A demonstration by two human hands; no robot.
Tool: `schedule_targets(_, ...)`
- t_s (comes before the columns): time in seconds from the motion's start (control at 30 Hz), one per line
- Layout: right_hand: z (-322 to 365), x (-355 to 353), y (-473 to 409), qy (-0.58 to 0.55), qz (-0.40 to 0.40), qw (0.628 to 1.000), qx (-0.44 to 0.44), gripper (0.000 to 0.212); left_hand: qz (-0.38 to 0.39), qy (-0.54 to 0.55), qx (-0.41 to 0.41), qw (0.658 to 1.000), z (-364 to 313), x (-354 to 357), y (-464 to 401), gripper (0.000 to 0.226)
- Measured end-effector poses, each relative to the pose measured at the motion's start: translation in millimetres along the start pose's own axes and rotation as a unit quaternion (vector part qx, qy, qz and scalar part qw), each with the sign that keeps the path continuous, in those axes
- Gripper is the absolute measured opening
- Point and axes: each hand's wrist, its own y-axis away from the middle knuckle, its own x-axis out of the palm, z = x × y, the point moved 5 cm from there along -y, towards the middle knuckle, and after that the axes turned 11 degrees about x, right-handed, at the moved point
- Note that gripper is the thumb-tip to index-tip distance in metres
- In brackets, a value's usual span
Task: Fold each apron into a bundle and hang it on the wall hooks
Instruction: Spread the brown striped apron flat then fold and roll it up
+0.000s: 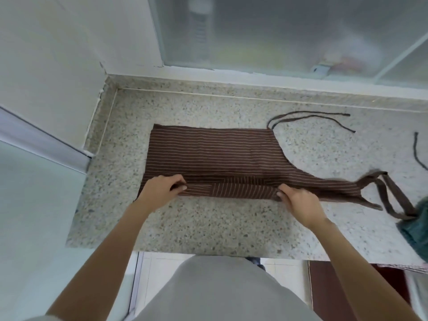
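On the speckled worktop [208, 223], brown striped apron [215, 156] lies flat; left hand [159, 188] and right hand [298, 202] each pinch its rolled near edge, fingers curled tight.

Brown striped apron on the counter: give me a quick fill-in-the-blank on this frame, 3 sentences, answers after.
1. Both the left hand and the right hand pinch the apron along its ____ edge, the one closest to the person.
2. The apron lies on a speckled ____ countertop.
3. The thin ties trail off the apron's far ____ corner.

Missing words: near; stone; right
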Motion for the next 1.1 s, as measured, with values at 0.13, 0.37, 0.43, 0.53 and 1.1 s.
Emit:
schedule_targets(0.13,-7.2,-29.7,-56.5,-0.019,-0.022,0.999,0.039,0.014,-0.143,-0.072,0.021,0.987,6.0,-41.4,-42.1,0.02)
schedule_targets(0.37,-8.0,-28.8,-152.2,-0.02,-0.019,0.994,0.102,0.019,-0.129,-0.131,-0.041,0.982,27.7,-73.5,-126.4,0.027)
schedule_targets(0.43,-8.5,-16.2,-172.2,-0.004,0.011,0.993,0.119,0.021,-0.078,-0.136,-0.074,0.985,37.7,-71.4,-145.1,0.028)
schedule_targets(0.53,-8.0,4.1,-190.8,0.041,0.053,0.989,0.13,0.024,-0.032,-0.138,-0.082,0.986,51.3,-60.6,-160.6,0.028)
schedule_targets(1.1,-7.8,23.8,-208.1,0.004,0.007,0.985,0.172,0.009,-0.105,-0.142,-0.079,0.981,70.9,-49.8,-178.4,0.019)
